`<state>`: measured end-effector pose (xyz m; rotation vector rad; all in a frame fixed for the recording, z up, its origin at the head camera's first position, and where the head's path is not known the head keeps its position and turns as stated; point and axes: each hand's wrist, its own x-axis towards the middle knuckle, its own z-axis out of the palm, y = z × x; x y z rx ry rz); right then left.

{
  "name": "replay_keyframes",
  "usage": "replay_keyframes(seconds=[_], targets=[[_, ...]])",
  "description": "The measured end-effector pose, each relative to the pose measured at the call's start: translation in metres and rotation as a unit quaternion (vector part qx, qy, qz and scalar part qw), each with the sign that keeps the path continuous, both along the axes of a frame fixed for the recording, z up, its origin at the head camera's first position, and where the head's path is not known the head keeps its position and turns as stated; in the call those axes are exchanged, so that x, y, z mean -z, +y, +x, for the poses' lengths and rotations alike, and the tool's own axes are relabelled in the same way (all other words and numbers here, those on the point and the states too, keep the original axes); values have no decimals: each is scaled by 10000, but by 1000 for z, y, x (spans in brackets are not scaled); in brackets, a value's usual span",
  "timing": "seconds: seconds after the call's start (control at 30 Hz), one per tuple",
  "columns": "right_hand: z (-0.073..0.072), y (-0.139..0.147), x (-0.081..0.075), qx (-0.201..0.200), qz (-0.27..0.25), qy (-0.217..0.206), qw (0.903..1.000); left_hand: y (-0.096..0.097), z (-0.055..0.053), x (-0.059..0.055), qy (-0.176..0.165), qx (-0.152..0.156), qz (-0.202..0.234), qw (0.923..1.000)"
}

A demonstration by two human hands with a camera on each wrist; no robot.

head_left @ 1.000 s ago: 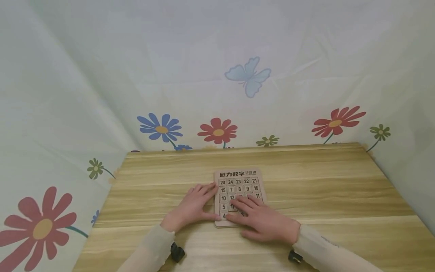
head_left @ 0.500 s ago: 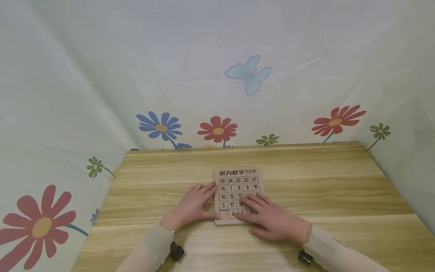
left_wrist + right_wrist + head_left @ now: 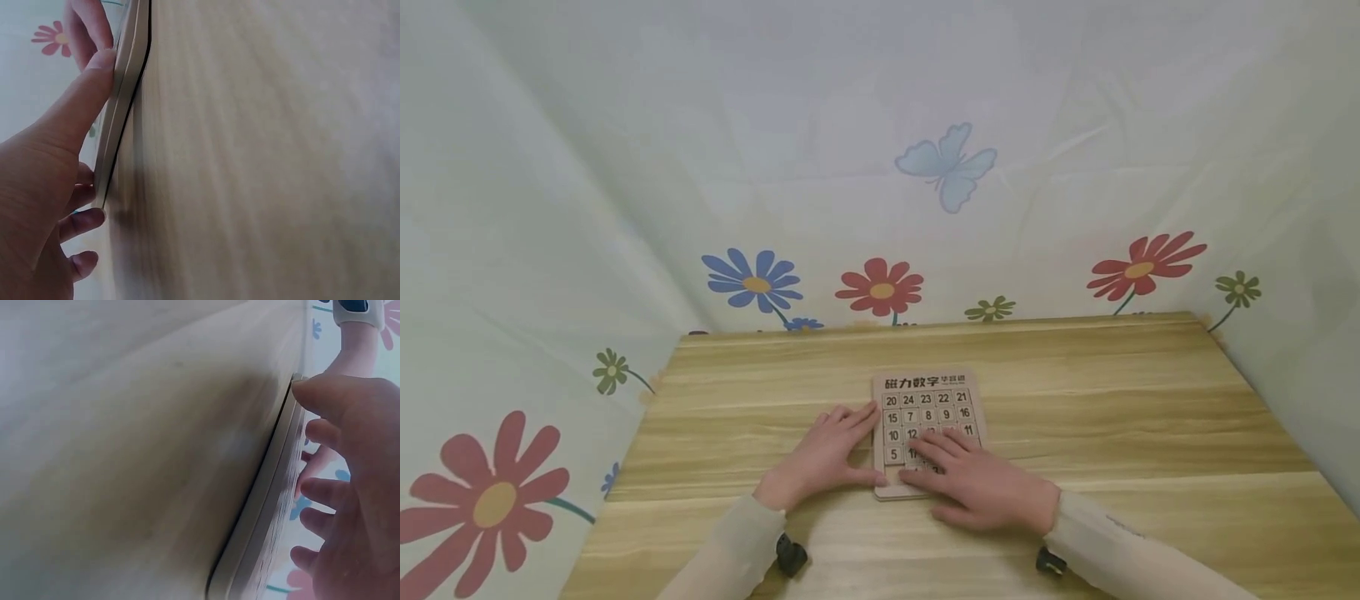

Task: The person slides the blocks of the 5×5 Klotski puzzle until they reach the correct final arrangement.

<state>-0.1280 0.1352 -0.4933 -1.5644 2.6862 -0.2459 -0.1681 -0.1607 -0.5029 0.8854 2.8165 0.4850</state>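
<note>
- I have a tabletop (image 3: 1120, 400) below me, pale yellow-brown, with darker wood-grain bands running mostly from side to side.
- On it I see a number-tile board (image 3: 891, 490) lying flat, its printed heading toward the far edge.
- From both wrists I make out the board's layered edge, a thin dark line beneath it.

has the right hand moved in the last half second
Yes, the right hand has moved left across the number board: its fingers now partly cover the 17 tile, which was in full view then.
</note>
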Motion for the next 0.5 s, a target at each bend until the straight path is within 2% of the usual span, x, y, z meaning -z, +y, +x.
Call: replay_keyframes(seconds=[0.2,0.5], targets=[[-2,-9,2,7,106,-192,9998,1,2,-3,-93,58,-126,9999],[-1,-10,0,19,87,-87,9999,1,4,-4,-116,1,-104,9999]])
